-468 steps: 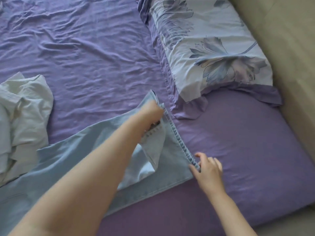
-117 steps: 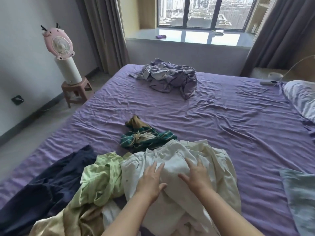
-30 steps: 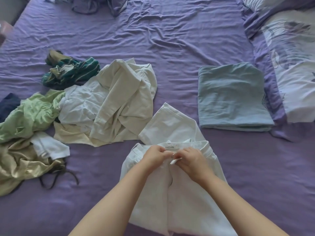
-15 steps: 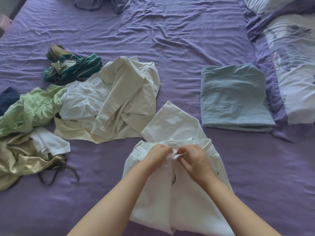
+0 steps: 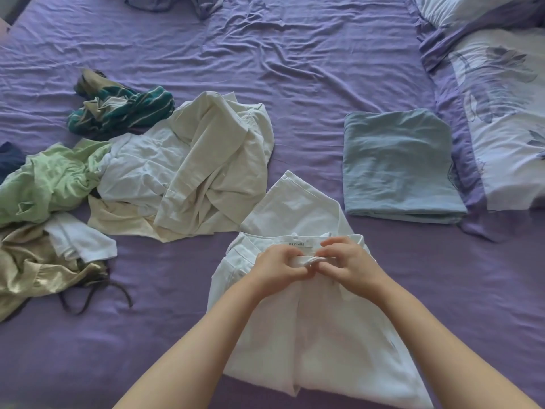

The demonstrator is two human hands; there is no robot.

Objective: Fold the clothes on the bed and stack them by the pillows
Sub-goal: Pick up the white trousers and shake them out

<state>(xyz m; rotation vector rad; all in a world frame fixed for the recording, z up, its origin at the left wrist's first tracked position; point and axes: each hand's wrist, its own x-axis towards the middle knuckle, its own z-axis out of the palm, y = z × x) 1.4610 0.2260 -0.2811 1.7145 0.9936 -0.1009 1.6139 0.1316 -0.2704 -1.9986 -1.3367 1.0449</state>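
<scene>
White trousers [image 5: 298, 208] lie on the purple bed sheet [image 5: 295, 69] in front of me, waistband facing away with a label showing. My left hand [image 5: 278, 265] and my right hand [image 5: 346, 261] meet at the middle of the waistband, both pinching the front closure. Folded light-blue jeans [image 5: 398, 163] rest flat to the right, against the floral pillow [image 5: 507, 113]. A cream and white heap of clothes [image 5: 191, 166] lies just left of the trousers.
More loose clothes sit at the left: a green top [image 5: 50, 178], a green striped garment [image 5: 124, 113], an olive satin piece [image 5: 26, 267] with dark straps, a navy item [image 5: 10, 156]. A purple-grey bundle [image 5: 177, 1] lies at the far edge.
Since 3.9 s ago the white trousers came out of the heap and now lie flat before me. In the last second my hands stayed at the waistband, fingers shifting slightly.
</scene>
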